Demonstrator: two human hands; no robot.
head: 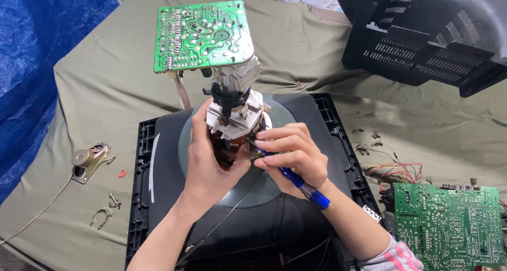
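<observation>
The picture tube [163,197] lies nearest, face down on the surface [105,75]. Its neck yoke [235,126] is gripped by the left hand [211,165]; a blue screwdriver [298,184] is held closed-fingered by the right hand [296,155]. 2 circuit boards [203,33] [449,226], a speaker [87,160] and a back cover [422,33] surround them.

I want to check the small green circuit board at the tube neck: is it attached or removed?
Attached: the small green circuit board sits on the tube neck.

Left hand [208,165] cupped with fingers curled, right hand [293,155] pinched closed, the 2 hands touching.
</observation>
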